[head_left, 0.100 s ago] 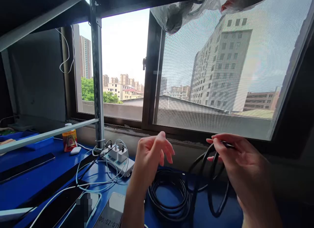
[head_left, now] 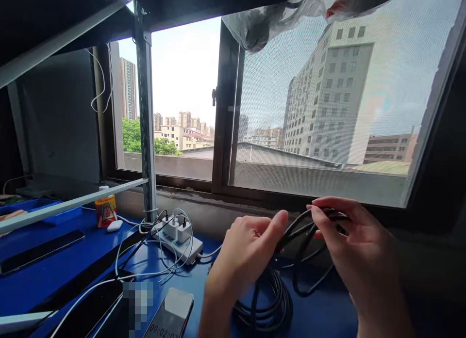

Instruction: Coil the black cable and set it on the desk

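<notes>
My right hand (head_left: pixel 358 236) pinches a bunch of black cable (head_left: pixel 305 243) between thumb and fingers, and its loops hang down in front of the window sill. To the left, my left hand (head_left: pixel 249 250) is at the same strands, thumb raised and fingers curled round behind them; its fingertips are mostly hidden. Below the hands, a coil of black cable (head_left: pixel 282 306) lies on the blue table (head_left: pixel 214 275), partly covered by my left wrist.
A white power strip (head_left: pixel 191 253) with several chargers and tangled white cords stands left of my hands. A phone (head_left: pixel 174 311) showing a timer lies nearer. A metal shelf post (head_left: pixel 145 120), a red-and-yellow package (head_left: pixel 106 212) and a dark phone (head_left: pixel 43 250) are further left.
My left hand has moved right, from empty space above the coil to the cable loops. The right hand stays nearly in place, and the loops have swung left and up.
</notes>
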Demonstrator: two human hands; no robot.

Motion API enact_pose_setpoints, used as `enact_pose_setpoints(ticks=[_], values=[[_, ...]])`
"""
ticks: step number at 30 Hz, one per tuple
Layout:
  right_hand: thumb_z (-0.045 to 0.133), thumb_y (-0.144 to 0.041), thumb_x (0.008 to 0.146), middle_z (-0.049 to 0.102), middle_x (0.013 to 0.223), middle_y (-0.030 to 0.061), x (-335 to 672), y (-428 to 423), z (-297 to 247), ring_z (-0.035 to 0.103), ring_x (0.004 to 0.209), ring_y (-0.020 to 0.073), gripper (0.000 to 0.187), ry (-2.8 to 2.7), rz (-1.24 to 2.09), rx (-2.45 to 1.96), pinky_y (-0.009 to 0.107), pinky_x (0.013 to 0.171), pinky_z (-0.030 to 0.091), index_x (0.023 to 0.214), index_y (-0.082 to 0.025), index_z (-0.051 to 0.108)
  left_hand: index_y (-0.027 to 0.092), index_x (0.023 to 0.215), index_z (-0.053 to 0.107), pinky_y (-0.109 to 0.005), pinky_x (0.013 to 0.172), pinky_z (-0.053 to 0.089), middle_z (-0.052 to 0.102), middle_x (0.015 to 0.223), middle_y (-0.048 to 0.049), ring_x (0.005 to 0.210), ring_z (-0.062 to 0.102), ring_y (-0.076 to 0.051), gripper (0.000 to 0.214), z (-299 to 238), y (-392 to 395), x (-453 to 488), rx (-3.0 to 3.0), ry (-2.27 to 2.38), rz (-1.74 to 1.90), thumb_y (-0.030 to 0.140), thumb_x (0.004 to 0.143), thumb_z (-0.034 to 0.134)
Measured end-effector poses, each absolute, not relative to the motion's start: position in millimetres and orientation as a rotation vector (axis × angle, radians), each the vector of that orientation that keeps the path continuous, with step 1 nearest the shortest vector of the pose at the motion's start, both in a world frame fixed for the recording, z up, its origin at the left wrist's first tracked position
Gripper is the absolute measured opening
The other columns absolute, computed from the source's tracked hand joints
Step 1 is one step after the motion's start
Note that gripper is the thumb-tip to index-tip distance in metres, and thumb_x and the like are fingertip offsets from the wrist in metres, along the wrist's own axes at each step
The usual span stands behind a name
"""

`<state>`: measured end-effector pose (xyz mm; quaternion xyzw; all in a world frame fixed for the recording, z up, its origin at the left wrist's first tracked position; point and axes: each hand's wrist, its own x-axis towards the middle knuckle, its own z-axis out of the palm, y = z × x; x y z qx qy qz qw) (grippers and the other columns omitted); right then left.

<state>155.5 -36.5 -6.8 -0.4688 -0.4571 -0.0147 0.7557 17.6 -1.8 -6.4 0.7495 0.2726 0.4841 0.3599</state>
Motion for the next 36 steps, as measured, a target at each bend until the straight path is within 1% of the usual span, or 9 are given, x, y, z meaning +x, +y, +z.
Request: enact_pose_setpoints(ticks=[3,8,11,14,20,24,29,33,36], values=[[0.069,-0.039,0.066,0.062,0.075,0.0019,150,-35,-7,0.055,0.061,0.0128,0.018,-1.051,-0.084,-1.005,0.016,0.04,0.047,0.074,-0.022,0.066,0.017,0.057,0.057,-0.022,0.045,0.033,0.055,0.052,-0.0011,0.047,0.049,-0.012,0.056,-10,-2,31,1.901,0.522,1.0,0.066,0.081,0.046],[0.064,-0.04,0.071,0.061,0.071,0.0009,141,-37,-3,0.056,0.054,0.0112,0.018,-1.128,-0.041,-0.958,0.016,0.04,0.048,0.075,-0.022,0.067,0.017,0.06,0.047,-0.019,0.039,0.019,0.035,0.045,0.0081,0.039,0.026,-0.003,0.049,-4,1,27,1.628,0.234,0.882,0.061,0.071,0.064],[0.064,-0.044,0.074,0.065,0.086,0.0037,134,-39,-1,0.059,0.052,0.011,0.024,-1.17,0.048,-0.967,0.019,0.038,0.049,0.084,-0.022,0.067,0.019,0.056,0.041,-0.019,0.037,0.013,0.031,0.041,0.0096,0.036,0.019,-0.002,0.052,1,5,18,1.514,0.16,0.883,0.062,0.068,0.066],[0.068,-0.045,0.069,0.065,0.094,0.0063,127,-47,1,0.062,0.056,0.013,0.029,-1.134,0.019,-1.03,0.018,0.037,0.049,0.088,-0.022,0.066,0.021,0.055,0.038,-0.021,0.035,0.012,0.033,0.035,0.0087,0.031,0.021,-0.003,0.053,2,9,15,1.374,0.172,0.902,0.065,0.067,0.064],[0.064,-0.054,0.071,0.052,0.048,0.0002,126,-75,5,0.049,0.039,0.0101,0.039,-1.24,0.048,-1.188,0.015,0.032,0.039,0.052,-0.02,0.058,0.022,0.071,0.046,-0.022,0.038,0.015,0.036,0.037,0.0092,0.032,0.026,-0.006,0.041,3,1,20,1.223,0.229,0.938,0.06,0.07,0.062],[0.055,-0.059,0.078,0.061,0.053,0.0006,123,-85,2,0.057,0.048,0.0142,0.041,-1.61,0.293,-1.391,0.018,0.039,0.039,0.064,-0.024,0.07,0.022,0.079,0.05,-0.022,0.041,0.023,0.042,0.044,0.0069,0.039,0.032,-0.008,0.033,6,-9,20,1.124,0.349,1.067,0.054,0.076,0.057],[0.062,-0.047,0.074,0.066,0.06,-0.002,108,-86,0,0.062,0.059,0.0164,0.024,-1.708,0.341,-1.534,0.021,0.051,0.043,0.066,-0.027,0.072,0.02,0.093,0.059,-0.023,0.051,0.038,0.053,0.053,0.0018,0.052,0.048,-0.013,0.024,8,-11,17,1.127,0.377,1.114,0.04,0.083,0.051],[0.051,-0.053,0.082,0.064,0.057,-0.0006,109,-79,-1,0.058,0.051,0.0152,0.037,-1.696,0.3,-1.445,0.02,0.043,0.037,0.067,-0.025,0.071,0.02,0.101,0.064,-0.024,0.053,0.041,0.055,0.057,0.0018,0.055,0.051,-0.015,0.029,3,-7,20,1.067,0.348,1.194,0.04,0.08,0.059],[0.053,-0.053,0.08,0.061,0.049,-0.0009,113,-75,0,0.054,0.041,0.0134,0.038,-1.577,0.235,-1.391,0.019,0.038,0.035,0.065,-0.023,0.071,0.019,0.098,0.066,-0.023,0.051,0.041,0.054,0.058,0.0028,0.052,0.049,-0.012,0.025,3,-5,23,0.986,0.354,1.227,0.036,0.08,0.062]])
